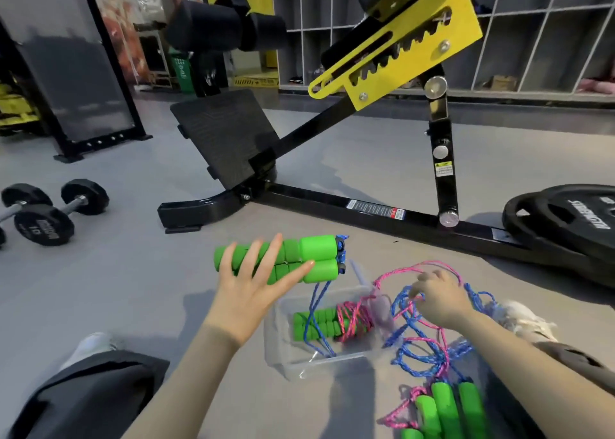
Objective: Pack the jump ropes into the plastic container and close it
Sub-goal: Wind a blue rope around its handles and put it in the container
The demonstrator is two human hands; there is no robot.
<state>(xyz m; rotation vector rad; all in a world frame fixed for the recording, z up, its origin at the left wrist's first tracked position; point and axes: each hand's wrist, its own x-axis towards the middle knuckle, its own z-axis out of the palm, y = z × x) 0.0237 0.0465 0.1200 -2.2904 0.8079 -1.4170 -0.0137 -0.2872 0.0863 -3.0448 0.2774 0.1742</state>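
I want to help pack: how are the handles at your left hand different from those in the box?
The handles at the left hand are outside the container, trailing blue rope; the packed handles lie inside it, wound with pink rope. Both are green.

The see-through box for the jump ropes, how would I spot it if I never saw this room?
Find the big black-and-yellow gym bench. On the grey floor in front of its bottom bar, between the person's left hand and right hand, sits the clear plastic container. It is the only see-through thing, with green handles wound in pink rope inside.
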